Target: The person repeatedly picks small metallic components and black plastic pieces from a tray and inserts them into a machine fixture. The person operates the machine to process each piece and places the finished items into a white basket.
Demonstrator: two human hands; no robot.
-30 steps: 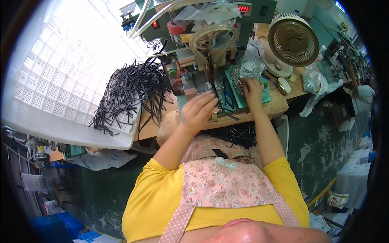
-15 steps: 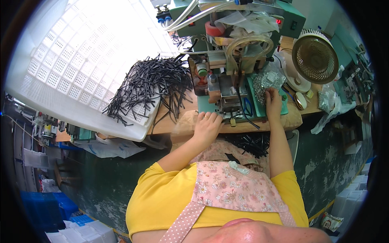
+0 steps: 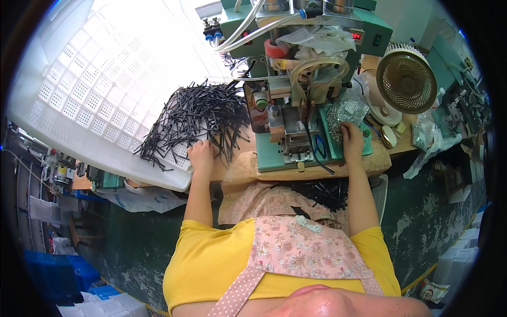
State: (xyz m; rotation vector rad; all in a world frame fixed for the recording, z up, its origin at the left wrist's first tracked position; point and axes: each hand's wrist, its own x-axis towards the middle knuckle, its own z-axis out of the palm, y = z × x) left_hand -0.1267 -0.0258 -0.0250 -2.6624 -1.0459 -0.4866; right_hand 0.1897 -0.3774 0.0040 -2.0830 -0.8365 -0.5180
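Note:
My left hand (image 3: 200,155) is at the near edge of a heap of thin black strips (image 3: 198,108), which spill over the white basket's rim. Its fingers are bent together against the strips; what lies between them is too small to make out. On the right, my right hand (image 3: 352,140) dips into a green tray (image 3: 334,149) with small silvery metal pieces (image 3: 338,119), its fingertips drawn together and partly hidden. Between the hands stands a green bench press (image 3: 296,137) with a metal die block and a black cable hanging down in front.
A big white perforated basket (image 3: 95,105) leans on the left of the wooden bench (image 3: 243,164). Right of the press are a small round fan (image 3: 406,82), a white oval object (image 3: 388,136) and bagged metal pieces (image 3: 421,136). More black strips (image 3: 325,194) lie below the bench edge.
My left hand has moved left from the front of the press to the black strips. My right hand stays at the metal pieces, its fingers slightly lower in the picture. The view has shifted slightly.

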